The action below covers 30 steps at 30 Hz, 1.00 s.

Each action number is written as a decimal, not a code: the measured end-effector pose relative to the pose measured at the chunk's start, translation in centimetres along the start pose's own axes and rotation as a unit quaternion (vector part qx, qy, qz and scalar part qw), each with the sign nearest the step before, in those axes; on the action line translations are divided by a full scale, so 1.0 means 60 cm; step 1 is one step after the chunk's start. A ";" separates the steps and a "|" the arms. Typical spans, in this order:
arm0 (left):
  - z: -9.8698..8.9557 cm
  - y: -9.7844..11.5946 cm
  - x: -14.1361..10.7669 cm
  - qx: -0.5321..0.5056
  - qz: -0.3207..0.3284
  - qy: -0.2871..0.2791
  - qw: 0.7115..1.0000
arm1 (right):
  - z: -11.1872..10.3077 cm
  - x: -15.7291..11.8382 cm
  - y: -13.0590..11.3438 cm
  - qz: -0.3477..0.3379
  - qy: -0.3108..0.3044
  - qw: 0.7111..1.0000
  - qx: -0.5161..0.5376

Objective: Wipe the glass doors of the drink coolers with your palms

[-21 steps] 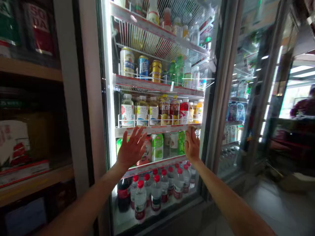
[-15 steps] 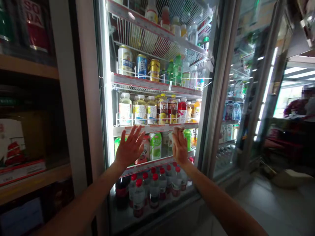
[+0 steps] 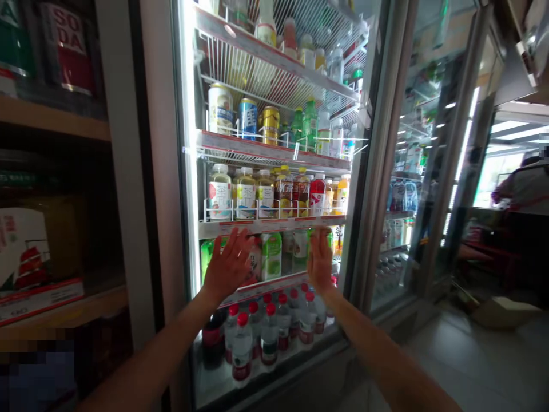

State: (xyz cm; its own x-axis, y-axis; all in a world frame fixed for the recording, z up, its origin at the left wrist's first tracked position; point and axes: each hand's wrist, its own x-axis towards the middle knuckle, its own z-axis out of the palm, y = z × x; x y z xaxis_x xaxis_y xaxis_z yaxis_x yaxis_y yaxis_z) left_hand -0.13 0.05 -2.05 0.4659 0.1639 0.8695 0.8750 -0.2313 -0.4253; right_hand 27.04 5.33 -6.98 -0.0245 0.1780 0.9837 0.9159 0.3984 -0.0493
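Both arms reach forward toward a lit drinks fridge whose shelves hold bottles, cans and cartons. My left hand (image 3: pixel 230 265) is raised in front of the fourth shelf, its fingers apart and nothing in it. Behind it stand a pinkish drink pack, partly hidden, and a green-and-white drink pack (image 3: pixel 271 256). My right hand (image 3: pixel 319 260) is held up farther right, fingers stretched out and somewhat blurred, before a green pack it partly covers. Just above both hands runs a shelf front edge (image 3: pixel 274 225) with tea bottles (image 3: pixel 245 193) behind a wire rail.
Red-capped bottles (image 3: pixel 242 346) stand at the fridge bottom. Cans (image 3: pixel 247 118) and green bottles line a higher shelf. A wooden shelf (image 3: pixel 55 117) with soda cans is at left. More glass-doored fridges (image 3: pixel 403 217) extend right, where a person (image 3: pixel 521 186) is in the background.
My right hand has shifted slightly right and down. My left hand has moved a little right and lower, and the view has shifted slightly. Neither hand has taken hold of anything.
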 end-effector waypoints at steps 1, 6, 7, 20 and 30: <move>0.000 0.000 0.000 -0.001 0.002 0.001 1.000 | 0.000 -0.010 -0.026 -0.045 -0.027 0.999 0.006; -0.004 0.000 -0.006 -0.007 0.013 0.003 1.000 | -0.007 -0.038 -0.051 -0.158 -0.111 0.981 0.009; -0.005 0.001 -0.008 -0.009 0.016 0.001 1.000 | -0.009 -0.036 -0.032 -0.120 -0.092 0.989 -0.001; -0.002 0.021 -0.041 -0.026 0.008 -0.006 1.000 | -0.002 -0.049 -0.059 -0.141 -0.101 0.985 0.015; -0.003 0.029 -0.058 -0.023 0.001 -0.024 0.999 | 0.006 -0.071 0.002 0.043 -0.014 0.999 -0.003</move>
State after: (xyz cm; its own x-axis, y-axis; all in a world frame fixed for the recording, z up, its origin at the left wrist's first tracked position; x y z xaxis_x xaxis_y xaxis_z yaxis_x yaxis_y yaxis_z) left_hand -0.25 -1.10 -5.74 0.4737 0.2101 0.8553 0.8681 -0.2747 -0.4134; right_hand 27.09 4.93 -11.26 0.0441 0.2366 0.9706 0.9171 0.3758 -0.1333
